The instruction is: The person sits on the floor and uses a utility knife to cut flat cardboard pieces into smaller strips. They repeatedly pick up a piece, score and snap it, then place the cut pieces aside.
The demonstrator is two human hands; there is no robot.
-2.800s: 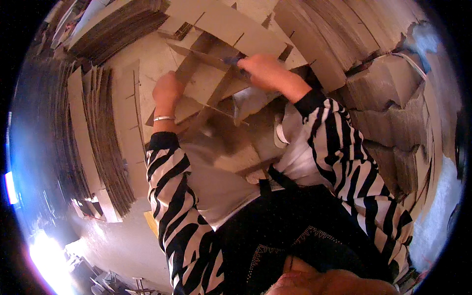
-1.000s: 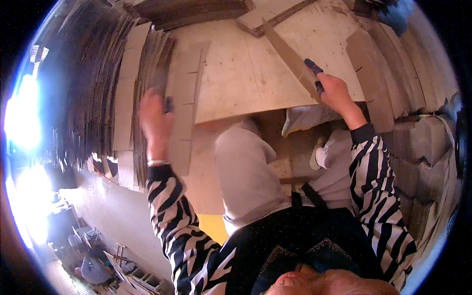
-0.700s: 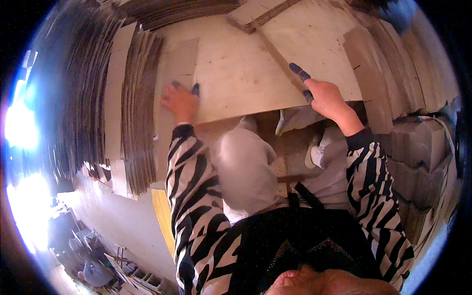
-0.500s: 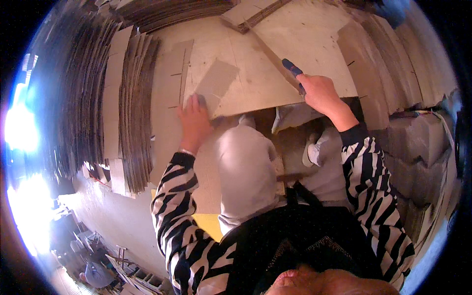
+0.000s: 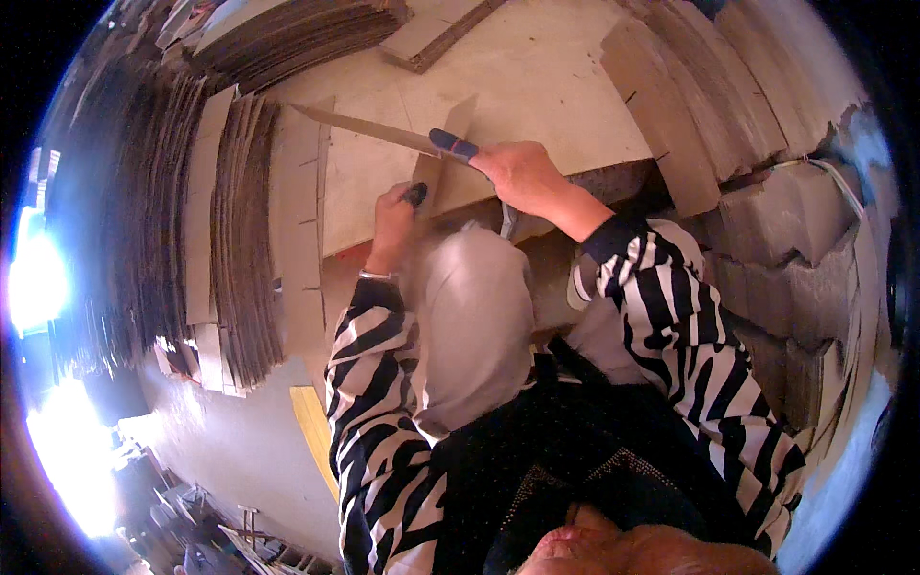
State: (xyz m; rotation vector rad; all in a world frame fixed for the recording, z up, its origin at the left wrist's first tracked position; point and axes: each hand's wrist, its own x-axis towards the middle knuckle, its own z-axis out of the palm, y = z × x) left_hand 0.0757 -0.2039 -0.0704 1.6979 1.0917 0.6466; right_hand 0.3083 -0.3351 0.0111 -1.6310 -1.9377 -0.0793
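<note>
My left hand (image 5: pixel 391 225), with a dark cover on a fingertip, is closed on the near end of a brown cardboard piece (image 5: pixel 458 123) that is tilted up from the pale board (image 5: pixel 537 86). My right hand (image 5: pixel 522 174) grips the near end of a long, narrow cardboard strip (image 5: pixel 369 129). A dark cover with a reddish band sits on one of its fingers. The strip points to the far left and crosses above the piece in my left hand. Part of that piece is hidden behind the strip and the right hand.
Tall stacks of cardboard sheets (image 5: pixel 240 240) line the left side. More sheets lie stacked (image 5: pixel 307 43) at the far edge, beside a flat cardboard bundle (image 5: pixel 436 36). Further cardboard (image 5: pixel 666 105) stands at the right. My knees (image 5: pixel 476 316) are under the board's near edge.
My right hand has swung the strip leftward, from the board's right part to above the left piece. My left hand has tilted up the piece that lay flat. The view has shifted slightly.
</note>
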